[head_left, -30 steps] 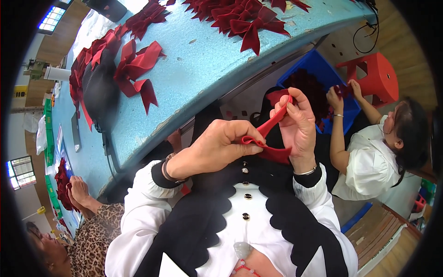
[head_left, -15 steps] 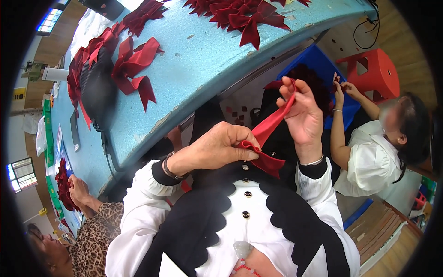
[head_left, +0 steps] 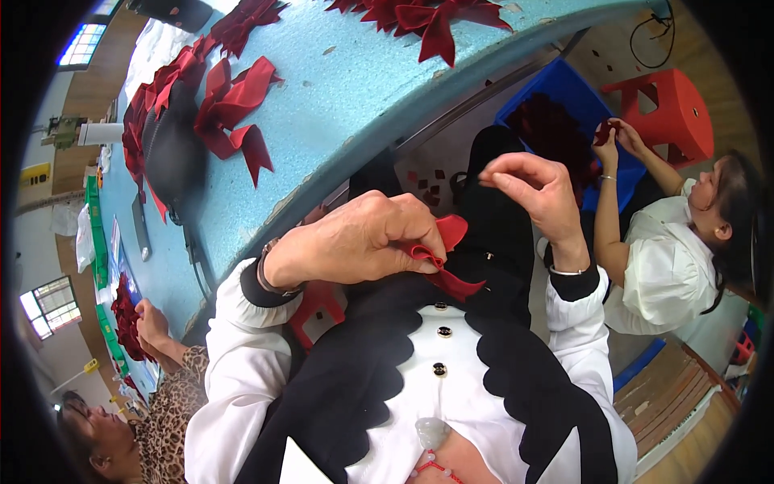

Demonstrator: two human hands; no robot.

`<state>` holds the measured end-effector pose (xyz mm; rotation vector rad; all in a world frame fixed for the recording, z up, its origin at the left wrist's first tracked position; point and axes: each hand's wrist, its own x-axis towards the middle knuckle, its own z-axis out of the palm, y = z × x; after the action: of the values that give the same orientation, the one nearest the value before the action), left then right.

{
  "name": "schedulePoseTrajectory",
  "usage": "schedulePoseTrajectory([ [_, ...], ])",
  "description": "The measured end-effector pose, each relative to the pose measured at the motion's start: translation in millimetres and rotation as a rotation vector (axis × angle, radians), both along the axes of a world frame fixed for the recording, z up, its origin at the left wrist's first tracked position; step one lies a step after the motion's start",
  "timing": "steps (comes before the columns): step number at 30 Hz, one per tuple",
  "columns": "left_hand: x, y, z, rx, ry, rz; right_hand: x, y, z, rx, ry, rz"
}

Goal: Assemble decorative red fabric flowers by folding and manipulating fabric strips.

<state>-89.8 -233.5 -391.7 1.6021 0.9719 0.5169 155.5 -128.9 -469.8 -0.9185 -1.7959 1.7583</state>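
My left hand (head_left: 363, 240) pinches a folded red velvet ribbon (head_left: 458, 284) between thumb and fingers, in front of my body. One loop of it stands up past the fingertips and a tail hangs down toward the right. My right hand (head_left: 538, 192) is raised to the right of the ribbon, apart from it. Its thumb and index finger come together in a pinch; anything between them is too small to make out. On the blue table at the left lies a finished-looking red bow (head_left: 234, 121), next to a black zipped pouch (head_left: 171, 165).
More red bows (head_left: 439, 24) lie along the far side of the blue table (head_left: 322, 105). Right of it stand a blue bin (head_left: 516, 101) with dark red pieces and a red stool (head_left: 685, 121). A co-worker sits at the right, another at the left, both handling red pieces.
My right hand has let go of the ribbon's stretched end and moved slightly down and right. The ribbon now forms a short loop at my left hand, which has shifted a little left.
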Motion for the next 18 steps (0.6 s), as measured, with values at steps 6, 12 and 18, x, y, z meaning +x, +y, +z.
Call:
schedulePoseTrajectory([
  [6, 32.2, 34.0, 33.9, 0.169, 0.033, -0.162, -18.6, 18.8, 26.4, -0.49, 0.35, 0.476],
  [12, 67.9, 45.6, 55.2, 0.056, 0.092, -0.17, 14.2, 50.5, 38.5, -0.595, 0.151, 0.798],
  [18, 73.7, 48.4, 51.5, 0.199, 0.142, -0.25, 16.0, 52.7, 54.5, -0.494, 0.086, 0.934],
])
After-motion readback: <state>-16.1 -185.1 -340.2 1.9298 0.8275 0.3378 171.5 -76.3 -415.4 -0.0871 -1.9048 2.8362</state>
